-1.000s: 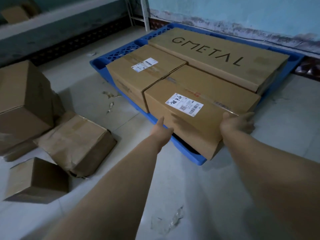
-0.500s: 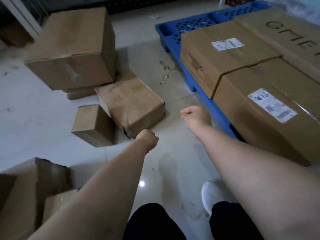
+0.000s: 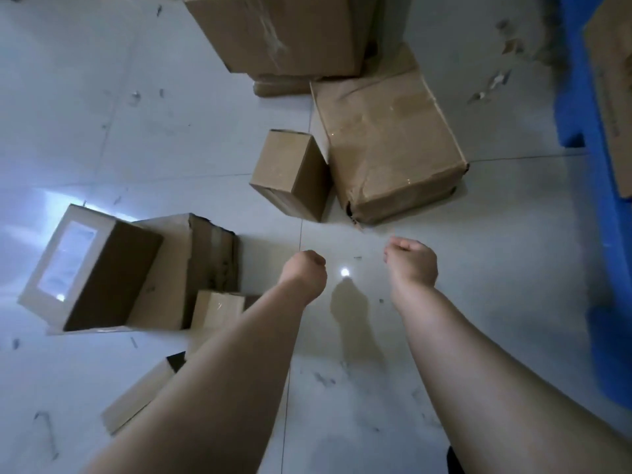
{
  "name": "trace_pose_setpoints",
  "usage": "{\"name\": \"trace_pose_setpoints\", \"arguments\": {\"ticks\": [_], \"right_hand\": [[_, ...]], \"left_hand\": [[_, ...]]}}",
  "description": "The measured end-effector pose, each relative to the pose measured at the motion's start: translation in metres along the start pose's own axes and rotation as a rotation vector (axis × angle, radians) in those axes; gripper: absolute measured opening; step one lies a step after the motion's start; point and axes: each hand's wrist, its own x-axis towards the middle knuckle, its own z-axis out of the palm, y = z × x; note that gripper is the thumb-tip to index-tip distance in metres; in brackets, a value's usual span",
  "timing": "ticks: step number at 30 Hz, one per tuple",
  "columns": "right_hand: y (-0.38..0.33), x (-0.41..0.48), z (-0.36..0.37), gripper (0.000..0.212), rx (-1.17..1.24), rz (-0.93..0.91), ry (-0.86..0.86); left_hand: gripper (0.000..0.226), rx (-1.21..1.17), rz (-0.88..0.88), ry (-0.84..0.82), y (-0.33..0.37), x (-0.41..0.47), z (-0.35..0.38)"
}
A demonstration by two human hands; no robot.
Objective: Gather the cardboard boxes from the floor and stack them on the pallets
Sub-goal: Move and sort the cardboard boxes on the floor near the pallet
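Observation:
Several cardboard boxes lie on the pale tiled floor. A small box [image 3: 290, 172] leans against a crumpled medium box [image 3: 390, 145], just beyond my hands. A large box [image 3: 284, 29] stands behind them on a flat one [image 3: 280, 87]. To the left sit a box with a shiny white face [image 3: 85, 268], a torn box [image 3: 198, 268], a small box [image 3: 219, 307] and a flat box [image 3: 136, 401] partly hidden by my left arm. The blue pallet [image 3: 602, 234] runs along the right edge, bearing a box [image 3: 615, 80]. My left hand [image 3: 304, 271] and right hand [image 3: 412, 263] hover over the floor, fingers curled, holding nothing.
Scraps of torn cardboard and tape [image 3: 496, 80] litter the floor near the pallet's far corner. Bare tile [image 3: 342, 336] lies under my hands, between the left group of boxes and the pallet. A bright light spot reflects off the floor between my wrists.
Both hands have let go of the labelled box on the pallet and pulled back. My view has swung left and down to the loose boxes on the floor.

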Motion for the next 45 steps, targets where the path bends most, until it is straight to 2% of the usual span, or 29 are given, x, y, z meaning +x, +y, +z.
{"name": "trace_pose_setpoints", "arguments": {"ticks": [6, 10, 13, 17, 20, 25, 32, 38, 45], "right_hand": [[-0.026, -0.099, -0.024, 0.013, -0.118, 0.02, -0.118], [-0.049, -0.172, -0.052, 0.011, -0.282, 0.011, -0.148], [-0.079, -0.218, -0.071, 0.018, -0.356, 0.016, -0.166], [-0.136, -0.266, -0.094, 0.007, -0.386, -0.058, -0.204], [-0.174, -0.292, -0.114, 0.007, -0.421, -0.122, -0.201], [-0.211, -0.31, -0.145, 0.019, -0.502, -0.188, -0.19], [-0.261, -0.305, -0.196, 0.019, -0.454, -0.253, -0.202], [-0.302, -0.274, -0.273, 0.019, -0.482, -0.203, -0.21], [-0.375, -0.251, -0.306, 0.018, -0.456, -0.211, -0.207]], "left_hand": [[0.03, -0.039, -0.075, -0.088, -0.024, -0.106, -0.042], [0.031, -0.111, -0.071, -0.14, -0.021, -0.172, -0.081], [0.03, -0.153, -0.038, -0.123, -0.004, -0.213, -0.123], [0.032, -0.168, 0.035, -0.079, 0.024, -0.259, -0.18], [0.033, -0.165, 0.069, -0.056, 0.038, -0.29, -0.215], [0.035, -0.131, 0.069, 0.002, 0.054, -0.326, -0.253], [0.036, -0.159, 0.085, 0.089, 0.109, -0.359, -0.278], [0.035, -0.104, 0.065, 0.153, 0.171, -0.384, -0.285], [0.037, -0.216, 0.053, 0.086, 0.242, -0.381, -0.285]]}}
